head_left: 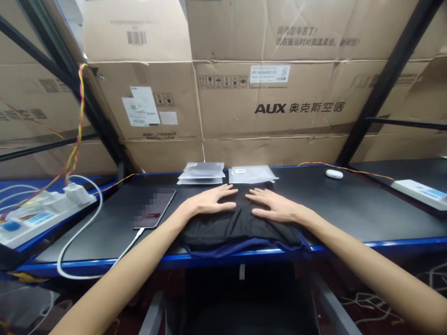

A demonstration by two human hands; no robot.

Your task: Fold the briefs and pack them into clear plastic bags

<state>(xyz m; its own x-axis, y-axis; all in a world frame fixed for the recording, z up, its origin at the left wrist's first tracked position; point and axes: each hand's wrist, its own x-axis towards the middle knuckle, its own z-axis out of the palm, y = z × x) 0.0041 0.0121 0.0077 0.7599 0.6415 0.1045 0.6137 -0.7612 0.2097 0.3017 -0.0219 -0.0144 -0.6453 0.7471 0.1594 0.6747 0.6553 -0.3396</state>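
A piece of black fabric (pixel 237 228) with a dark blue layer along its near side lies folded at the front of the table. My left hand (pixel 213 199) rests flat on its far left part, fingers stretched out. On the far right part lies my right hand (pixel 274 204), its fingers spread and nothing held. The fingertips of both hands point toward each other with a gap between them. Just behind the fabric lie two stacks of clear plastic packets, a left stack (pixel 201 172) and a right stack (pixel 251 174).
A phone (pixel 157 209) with a white charging cable (pixel 99 204) lies left of the fabric. White power strips sit at the left (pixel 42 214) and right (pixel 424 193). A small white case (pixel 334 174) is at the back right. Cardboard (pixel 279 116) walls the table's (pixel 356 204) far side.
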